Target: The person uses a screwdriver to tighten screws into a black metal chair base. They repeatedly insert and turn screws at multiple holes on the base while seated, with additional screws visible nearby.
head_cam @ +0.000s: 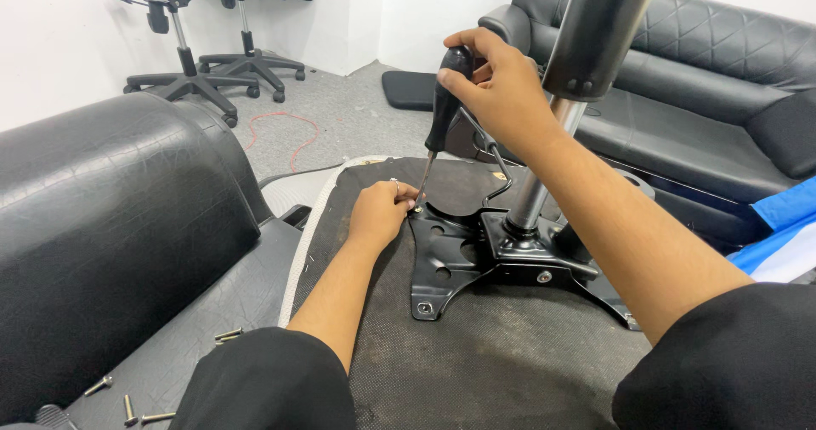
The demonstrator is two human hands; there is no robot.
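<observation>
On the upturned chair seat (476, 362), at the far left corner of the black metal base plate (476, 256), you have the tip of the screwdriver (442, 107) standing on a screw that is too small to see clearly. Your right hand (501, 86) is closed around the black handle from the top, and your left hand (382, 212) is pinching with its fingertips just beside the tip, touching the corner of the plate. The shaft leans a little toward you and to the left; bring the handle more directly above the screw, so that the tip sits full in the head and does not climb out. Press down along the shaft while you turn, not sideways. Keep the left fingers low and beside the screw, only to steady it, and not under the tip, because a slip there would hit them. The gas cylinder (586, 48) stands upright just beside your right wrist, so turn in short strokes and take a new grip each time, I think, rather than one wide turn that knocks against it. Several loose screws (127, 404) lie well apart on the black cushion (110, 226) at your left; leave them there, where they cannot roll under the plate.
</observation>
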